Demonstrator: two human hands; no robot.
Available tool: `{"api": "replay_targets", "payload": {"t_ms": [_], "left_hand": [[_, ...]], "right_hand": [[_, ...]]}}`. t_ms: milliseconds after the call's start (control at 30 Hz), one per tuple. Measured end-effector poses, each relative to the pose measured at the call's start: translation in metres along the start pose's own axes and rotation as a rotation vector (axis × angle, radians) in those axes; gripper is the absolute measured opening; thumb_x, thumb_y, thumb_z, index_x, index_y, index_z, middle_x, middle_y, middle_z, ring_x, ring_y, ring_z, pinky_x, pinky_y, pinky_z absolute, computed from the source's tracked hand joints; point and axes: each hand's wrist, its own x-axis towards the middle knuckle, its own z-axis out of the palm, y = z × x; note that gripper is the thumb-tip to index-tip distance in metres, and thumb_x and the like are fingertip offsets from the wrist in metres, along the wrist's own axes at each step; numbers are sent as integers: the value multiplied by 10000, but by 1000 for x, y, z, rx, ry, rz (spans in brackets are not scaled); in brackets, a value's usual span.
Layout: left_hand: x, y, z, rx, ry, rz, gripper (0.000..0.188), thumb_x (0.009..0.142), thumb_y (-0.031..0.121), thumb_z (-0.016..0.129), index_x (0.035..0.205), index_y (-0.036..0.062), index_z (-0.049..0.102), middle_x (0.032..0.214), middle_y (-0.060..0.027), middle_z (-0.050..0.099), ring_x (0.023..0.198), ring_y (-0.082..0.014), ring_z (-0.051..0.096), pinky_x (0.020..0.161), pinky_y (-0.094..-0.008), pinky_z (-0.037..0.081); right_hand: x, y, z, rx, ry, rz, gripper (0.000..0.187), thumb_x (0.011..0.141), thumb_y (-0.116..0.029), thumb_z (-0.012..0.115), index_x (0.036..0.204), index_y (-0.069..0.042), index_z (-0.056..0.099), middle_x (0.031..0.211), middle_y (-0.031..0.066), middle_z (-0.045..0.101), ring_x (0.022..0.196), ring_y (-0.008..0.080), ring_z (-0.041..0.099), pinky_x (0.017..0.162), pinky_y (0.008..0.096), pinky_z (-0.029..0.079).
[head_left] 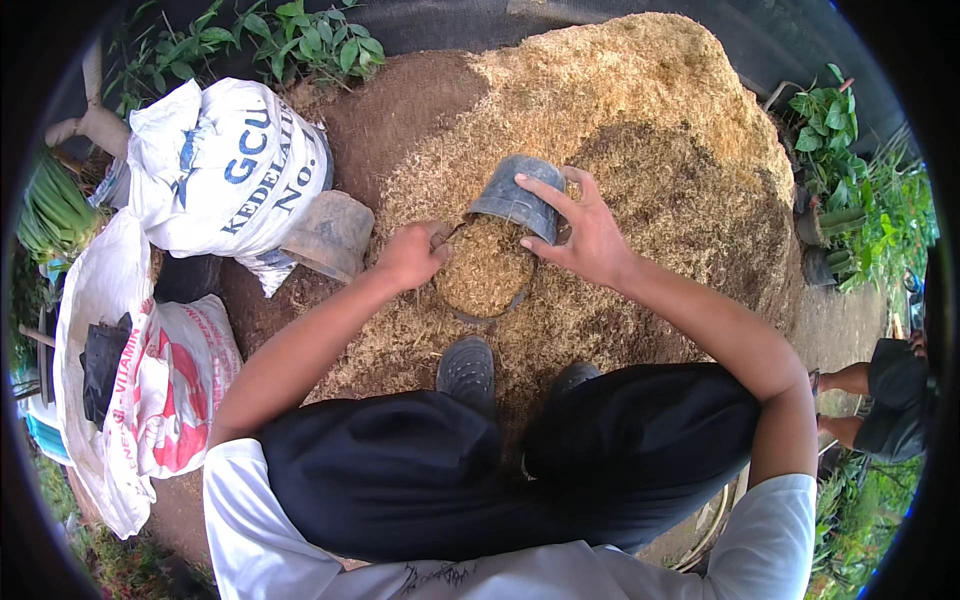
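Observation:
A round dark container (519, 296) stands in front of my shoes, filled to its rim with pale, straw-coloured chaff (485, 268). Pinched fingers of my left hand (412, 256) grip a thin dark edge at the container's upper left; whether it is rim or handle I cannot tell. A scuffed grey plastic pot (512, 192) is tipped on its side over the far rim, mouth toward me. My right hand (590, 228) holds this pot, index finger along its wall and thumb low by the mouth.
A broad heap of chaff and dark soil (640, 90) spreads ahead. A stuffed white sack (235, 165), a dusty upturned pot (335, 235) and an open red-and-white sack (185, 380) stand at left. Leafy plants (825, 130) line the right. Another person's legs (850, 400) show at far right.

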Motion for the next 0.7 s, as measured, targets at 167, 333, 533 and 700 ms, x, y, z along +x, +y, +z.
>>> {"api": "replay_targets", "payload": {"t_ms": [167, 333, 533, 700], "left_hand": [[-4, -2, 1, -175, -120, -183, 507, 1015, 174, 649, 1484, 10, 547, 1190, -221, 725, 850, -288, 775, 754, -390, 683], [-9, 3, -7, -235, -256, -319, 586, 984, 91, 619, 1539, -12, 462, 1145, -243, 709, 844, -260, 775, 665, -369, 699], [-16, 3, -10, -158, -252, -216, 628, 1049, 136, 575, 1612, -42, 361, 1061, -228, 768, 767, -217, 797, 921, -405, 646], [-19, 4, -9, -185, -223, -193, 646, 1036, 133, 591, 1602, -70, 355, 1067, -224, 760, 741, -222, 788, 946, -412, 634]], "right_hand": [[3, -4, -1, 105, -49, 128, 870, 868, -470, 880, 1610, -444, 427, 1550, 273, 329, 1281, 470, 599, 1016, 509, 638], [5, -10, 4, 35, -25, -46, 871, 868, -483, 875, 1613, -418, 428, 1537, 286, 339, 1339, 490, 546, 1054, 549, 606], [6, -19, 5, 88, -49, -46, 879, 863, -464, 882, 1615, -414, 428, 1547, 292, 332, 1350, 509, 532, 1082, 557, 583], [5, -23, 1, 82, -73, -29, 879, 858, -454, 889, 1612, -408, 440, 1547, 295, 338, 1343, 507, 537, 1095, 567, 568]]}}
